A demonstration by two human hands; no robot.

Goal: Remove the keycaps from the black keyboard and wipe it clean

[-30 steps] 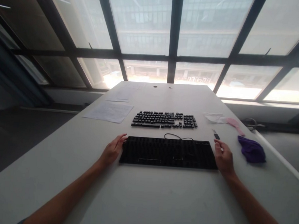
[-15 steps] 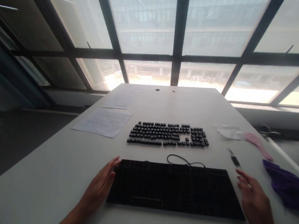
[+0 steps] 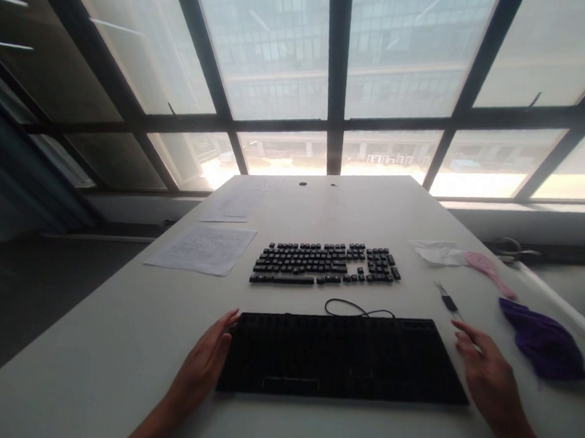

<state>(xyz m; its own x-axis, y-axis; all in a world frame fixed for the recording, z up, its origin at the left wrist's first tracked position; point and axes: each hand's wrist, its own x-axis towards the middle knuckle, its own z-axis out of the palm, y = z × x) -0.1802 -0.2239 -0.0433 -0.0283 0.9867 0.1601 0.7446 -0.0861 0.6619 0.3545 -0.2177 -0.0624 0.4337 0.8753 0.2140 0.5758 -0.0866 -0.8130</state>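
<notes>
A black keyboard base (image 3: 345, 356) without keycaps lies flat on the white table, its cable curled behind it. My left hand (image 3: 202, 363) rests against its left edge, thumb apart from the fingers. Beside the right edge is my right hand (image 3: 489, 376), fingers loosely spread, with its fingertips close to the lower end of a small wire tool (image 3: 449, 303) with a black middle. Whether they touch the tool is hard to tell. Behind the base, loose black keycaps (image 3: 324, 261) are laid out in keyboard order.
Written paper sheets (image 3: 203, 247) lie at the left of the table. On the right are a white tissue (image 3: 438, 252), a pink brush-like item (image 3: 486, 269) and a purple cloth (image 3: 541, 343). Large windows stand beyond the table.
The camera view has shifted and tilted slightly, so the table items on the right appear further left. Both hands stay beside the keyboard base, with no clear change of grip.
</notes>
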